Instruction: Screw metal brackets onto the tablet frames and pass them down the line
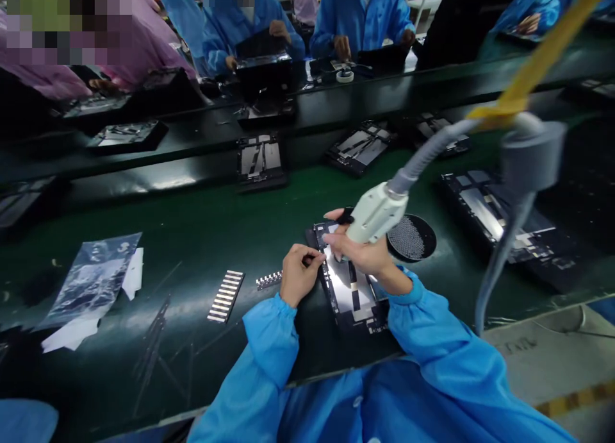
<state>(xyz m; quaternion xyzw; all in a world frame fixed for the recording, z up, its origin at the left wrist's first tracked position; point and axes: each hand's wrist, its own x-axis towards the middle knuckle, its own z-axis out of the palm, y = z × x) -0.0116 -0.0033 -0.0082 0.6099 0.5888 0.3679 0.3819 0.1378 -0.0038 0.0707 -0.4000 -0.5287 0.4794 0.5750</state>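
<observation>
An opened tablet-like device [353,292], black frame with silver plates inside, lies on the green belt right in front of me. My right hand [362,250] is wrapped round a white electric screwdriver [377,213], its tip down on the device's upper left corner. My left hand [298,276] rests at the device's left edge, fingers curled in a pinch on something small I cannot make out. A grey hose [435,149] runs from the screwdriver up to the right.
A round black dish of tiny screws [411,238] sits right of the device. Strips of small parts [225,295] and a plastic bag [91,279] lie to the left. More opened devices [504,222] rest on the belt. People in blue coats work across it.
</observation>
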